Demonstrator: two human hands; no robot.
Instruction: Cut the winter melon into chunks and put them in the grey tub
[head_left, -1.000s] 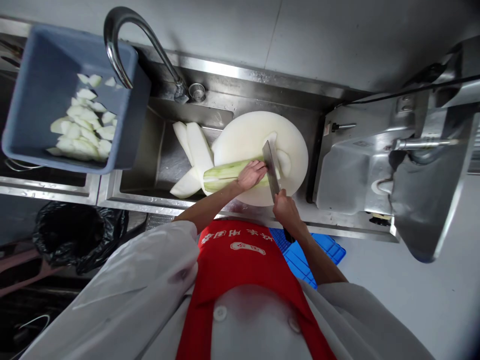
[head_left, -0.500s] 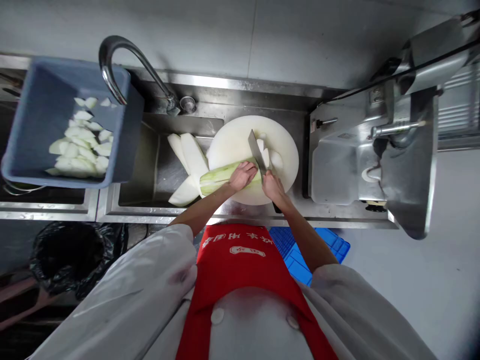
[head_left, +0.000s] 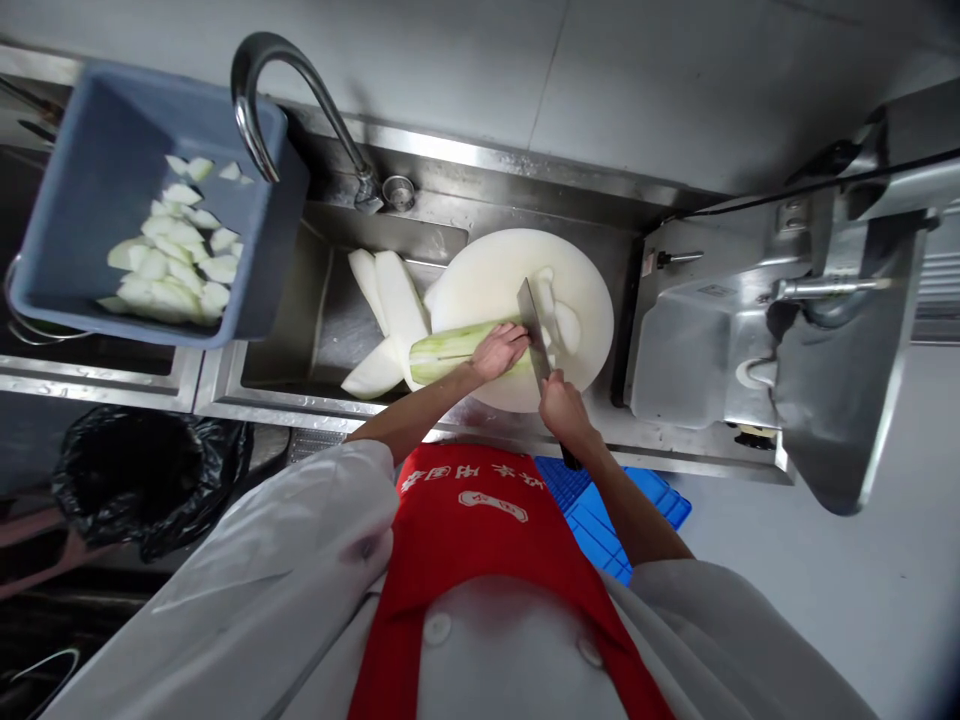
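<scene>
My left hand [head_left: 501, 350] presses down on a long, pale green gourd [head_left: 448, 351] lying across the round white cutting board [head_left: 491, 275], its left end reaching over the sink. In my right hand [head_left: 565, 408] is a kitchen knife [head_left: 531, 318], fingers wrapped around its grip, the broad blade standing at the gourd's right end close to my left fingertips. White cut pieces [head_left: 568, 327] lie on the board just right of the blade. Several long white peeled wedges [head_left: 403, 305] rest at the sink, left of the board.
A blue-grey tub [head_left: 289, 225] with white slices [head_left: 176, 265] stands at the left. A curved tap [head_left: 319, 85] rises behind the sink [head_left: 289, 320]. To the right sits a metal slicing machine [head_left: 832, 370]. Below are a black-bagged bin [head_left: 150, 480] and a blue crate [head_left: 600, 525].
The view has shifted and tilted slightly. The knife stays at the gourd's right end, and the white pieces beside the blade lie differently. My left hand still holds the gourd.
</scene>
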